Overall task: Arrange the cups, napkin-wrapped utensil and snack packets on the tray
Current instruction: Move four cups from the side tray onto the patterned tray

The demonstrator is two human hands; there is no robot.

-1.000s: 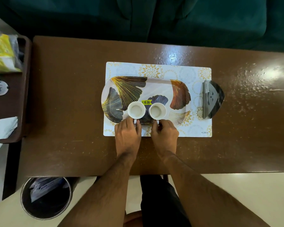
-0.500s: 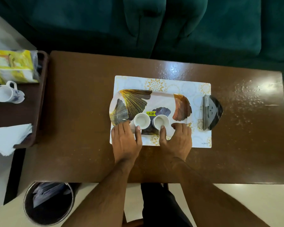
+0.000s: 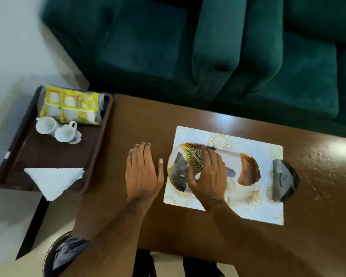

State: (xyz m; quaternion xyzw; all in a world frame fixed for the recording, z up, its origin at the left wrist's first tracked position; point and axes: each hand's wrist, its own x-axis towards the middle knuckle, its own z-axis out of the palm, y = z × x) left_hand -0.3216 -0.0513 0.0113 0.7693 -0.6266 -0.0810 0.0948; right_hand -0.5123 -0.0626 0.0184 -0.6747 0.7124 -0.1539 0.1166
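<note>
Left hand (image 3: 143, 172) flat and empty over the counter (image 3: 148, 120), nearest the cups (image 3: 57, 129) off left (right hand (image 3: 207, 176) loose, empty, over the tray (image 3: 248, 170)).

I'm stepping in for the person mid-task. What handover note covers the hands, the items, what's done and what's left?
Left hand: open, flat above the brown table, holding nothing.
Right hand: open, over the patterned tray, hiding most of the two small cups there; no grip visible.
Done: two small cups on the patterned tray.
Left: on the side tray sit two handled cups, the yellow snack packets and the folded white napkin; a utensil inside cannot be seen.
</note>
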